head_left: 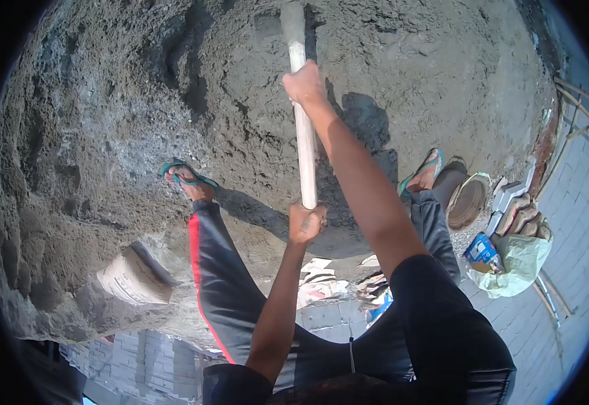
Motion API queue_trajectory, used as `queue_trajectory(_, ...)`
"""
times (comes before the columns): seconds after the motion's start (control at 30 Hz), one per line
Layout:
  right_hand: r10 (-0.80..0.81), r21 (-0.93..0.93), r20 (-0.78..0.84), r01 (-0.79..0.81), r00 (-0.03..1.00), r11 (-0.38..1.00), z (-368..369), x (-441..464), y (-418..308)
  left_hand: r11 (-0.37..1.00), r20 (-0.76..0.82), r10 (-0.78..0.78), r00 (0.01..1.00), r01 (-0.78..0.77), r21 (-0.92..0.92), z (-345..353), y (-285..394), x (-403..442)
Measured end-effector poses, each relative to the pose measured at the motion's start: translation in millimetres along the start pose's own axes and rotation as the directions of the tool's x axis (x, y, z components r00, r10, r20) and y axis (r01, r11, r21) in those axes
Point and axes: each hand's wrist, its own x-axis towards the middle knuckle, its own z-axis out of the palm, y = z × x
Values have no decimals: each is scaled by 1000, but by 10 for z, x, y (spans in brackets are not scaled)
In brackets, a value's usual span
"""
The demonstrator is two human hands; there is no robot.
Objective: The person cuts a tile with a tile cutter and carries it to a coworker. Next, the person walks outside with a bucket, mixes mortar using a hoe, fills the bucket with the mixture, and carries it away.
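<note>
A shovel [305, 152] with a pale wooden handle runs up the middle of the head view. Its grey socket lies at the top edge, and the blade cannot be made out. My right hand [304, 83] is wrapped round the handle just below the socket. Closer to my body, my left hand [307, 223] grips the handle's lower end. Under and around the tool spreads wet grey mortar [254, 115], smoother on the right and rougher on the left.
My sandalled feet [190, 177] stand apart on the mix. A bucket [468, 202] lies near my right foot, beside a pale plastic bag [525, 263] and torn sacks. At lower left lies a paper sack [132, 277]. Grey paving [578, 250] borders the right, with sticks [583, 111] on it.
</note>
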Motion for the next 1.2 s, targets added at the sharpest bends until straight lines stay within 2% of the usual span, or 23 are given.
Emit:
queue_trajectory(0.1, 194, -166, 123, -173, 973, 971, 327, -230, 833, 892, 29, -425, 905, 424, -158, 145, -342, -660)
queue_trajectory(0.13, 314, -170, 198, -283, 929, 944, 232, -580, 919, 859, 53, -436, 898, 433, -275, 180, -561, -973)
queue_trajectory(0.17, 339, -165, 203, -309, 919, 937, 203, -880, 1055, 857, 92, -444, 891, 453, -244, 150, -764, -1245)
queue_trajectory(0.2, 345, -175, 185, -314, 920, 933, 171, -1139, 1220, 891, 76, -451, 889, 453, -17, 88, -997, -1434)
queue_trajectory(0.27, 303, 3, 112, -306, 946, 952, 54, -1533, 1328, 885, -14, -407, 913, 399, 240, -74, -1223, -1698)
queue_trajectory(0.3, 266, 150, 120, -282, 956, 948, -18, -1506, 1198, 892, -55, -114, 992, 126, 435, -196, -1552, -1674)
queue_trajectory(0.37, 228, 434, 151, -271, 962, 859, -279, -1374, 688, 862, -130, 64, 989, 11, 507, -200, -848, -1411)
queue_trajectory(0.4, 123, 600, 169, -201, 978, 774, -285, -1039, 460, 870, -176, 51, 983, 43, 490, -248, -420, -1099)
queue_trajectory(0.47, -34, 769, 108, -62, 994, 637, -228, -331, -264, 791, -261, 307, 915, -92, 605, -493, 352, -412)
queue_trajectory(0.5, -169, 803, -7, 106, 986, 587, -30, 63, -553, 710, -301, 362, 882, -51, 703, -698, 743, -98)
queue_trajectory(0.53, -194, 808, -15, 126, 981, 575, 196, 442, -791, 608, -331, 390, 859, 29, 793, -882, 1176, 91)
queue_trajectory(0.6, -71, 720, 32, 27, 997, 693, 689, 828, -1082, 644, -321, 325, 890, 41, 764, -1091, 1359, 338)
queue_trajectory(0.67, 76, 362, 119, -114, 990, 925, 1372, 1002, -717, 708, -324, 207, 923, 87, 700, -1143, 1264, 240)
queue_trajectory(0.7, 78, 375, 351, -216, 933, 901, 1447, 831, -465, 740, -347, 137, 928, 137, 658, -1007, 965, 33)
queue_trajectory(0.73, 114, 359, 415, -277, 903, 891, 1471, 648, -240, 776, -368, 84, 926, 171, 607, -879, 752, -126)
queue_trajectory(0.8, 118, 343, 477, -308, 871, 887, 1234, 133, 130, 822, -297, 2, 955, 167, 544, -617, 313, -473)
queue_trajectory(0.87, 215, 325, 430, -372, 877, 869, 1010, -267, 644, 859, -346, -79, 935, 240, 453, -234, -80, -866)
queue_trajectory(0.97, 193, 190, 246, -242, 950, 951, 457, -923, 896, 860, -299, -52, 953, 195, 471, -43, -640, -1327)
queue_trajectory(1.03, 176, 249, 146, -209, 973, 946, 84, -894, 488, 874, -250, 37, 968, 90, 478, -51, -797, -1327)
queue_trajectory(1.1, 86, 417, 70, -108, 994, 902, -138, -679, 186, 851, -292, 35, 956, 125, 511, -91, -312, -872)
queue_trajectory(1.13, -46, 563, 86, -11, 995, 826, -193, -292, -92, 809, -308, 201, 930, 19, 587, -151, -17, -464)
queue_trajectory(1.17, -50, 642, 51, 6, 997, 767, -243, 76, -534, 780, -327, 278, 903, -13, 626, -227, 530, -68)
queue_trajectory(1.2, -198, 687, -8, 149, 980, 711, -204, 584, -812, 743, -330, 308, 892, -9, 669, -342, 1038, 304)
